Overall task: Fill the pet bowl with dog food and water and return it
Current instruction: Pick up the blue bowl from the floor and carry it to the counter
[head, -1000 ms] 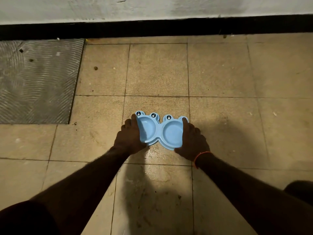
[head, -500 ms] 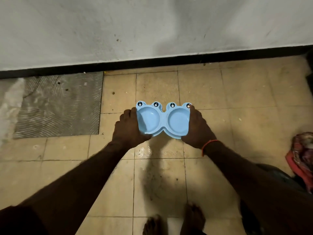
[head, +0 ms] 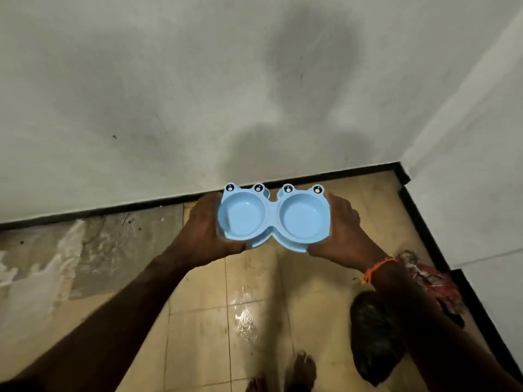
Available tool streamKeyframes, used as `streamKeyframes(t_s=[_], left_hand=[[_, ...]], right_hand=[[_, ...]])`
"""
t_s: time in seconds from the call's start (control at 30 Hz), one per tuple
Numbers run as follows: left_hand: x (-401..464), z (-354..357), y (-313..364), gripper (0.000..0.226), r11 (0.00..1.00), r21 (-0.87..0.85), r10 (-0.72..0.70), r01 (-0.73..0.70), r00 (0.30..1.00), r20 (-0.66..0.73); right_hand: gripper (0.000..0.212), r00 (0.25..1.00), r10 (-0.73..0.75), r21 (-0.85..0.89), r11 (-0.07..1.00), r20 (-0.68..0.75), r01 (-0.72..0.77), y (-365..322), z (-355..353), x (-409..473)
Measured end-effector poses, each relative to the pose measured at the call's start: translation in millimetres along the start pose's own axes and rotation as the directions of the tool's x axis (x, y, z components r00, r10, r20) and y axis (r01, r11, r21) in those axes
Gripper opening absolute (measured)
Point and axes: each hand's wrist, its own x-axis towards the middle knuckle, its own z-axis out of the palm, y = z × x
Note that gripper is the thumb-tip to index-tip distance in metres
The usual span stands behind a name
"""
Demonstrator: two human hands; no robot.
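Between your two hands, well above the tiled floor (head: 198, 301), the pet bowl (head: 273, 215) is held roughly level, near the centre of the view and in front of the base of the far wall (head: 169, 94). It is a light blue double bowl with two round wells side by side and four small cartoon eyes along its far rim. Both wells appear empty: no food or water is visible in either.

Your left hand (head: 205, 227) grips the left end of the bowl, fingers closed together under it and the thumb along its near edge. Your right hand (head: 338, 232) grips the right end in the same manner, fingers wrapped against the outer wall. An orange thread band (head: 375, 268) sits on your right wrist.

Below the bowl, a wet patch (head: 244, 315) shines on the tiles. To the left, a grey ribbed mat (head: 113, 250) lies against the black skirting (head: 127, 207). To the right, near the corner, a black bag (head: 370, 335) and a red patterned cloth (head: 433, 278) rest on the floor. Your bare feet (head: 300, 372) show at the near edge.
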Motion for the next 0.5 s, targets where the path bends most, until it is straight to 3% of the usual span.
streamKeyframes(t_s=[0.17,0.3,0.5], left_hand=[[26,-62,93,0.079,0.997,0.005,0.073,-0.073,0.997,-0.015],[42,-89,169,0.084,0.981,-0.015,0.191,-0.192,0.98,-0.058],[52,-101,282,0.082,0.93,-0.135,0.334,-0.343,0.939,-0.081]], right_hand=[[0.117,0.986,-0.059,0.072,0.995,-0.159,0.071,-48,-120,-47],[0.114,0.97,-0.011,0.172,0.984,-0.241,0.054,-71,-200,-90],[0.091,0.865,0.098,0.344,0.935,-0.492,0.09,-83,-285,-165]])
